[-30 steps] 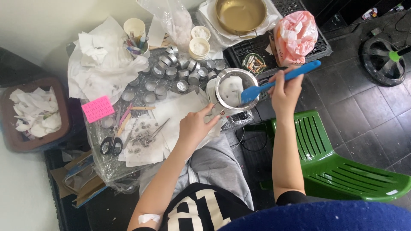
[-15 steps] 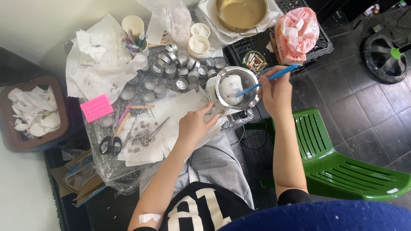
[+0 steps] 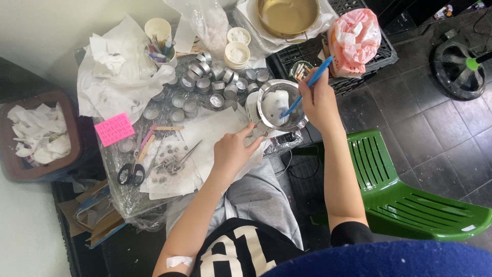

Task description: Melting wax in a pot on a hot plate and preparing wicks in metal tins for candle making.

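Small round steel pot [image 3: 281, 105] of white wax, centre-top of frame, is steadied at its handle by the closed left hand [image 3: 233, 151] while the right hand [image 3: 319, 100] pinches a blue stirrer [image 3: 307, 86]; judged rigid, light, spill-prone, best gripped by handle.

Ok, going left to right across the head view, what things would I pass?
Brown bin of crumpled paper → pink silicone mould → scissors → left hand → metal pot → right hand → green plastic chair.
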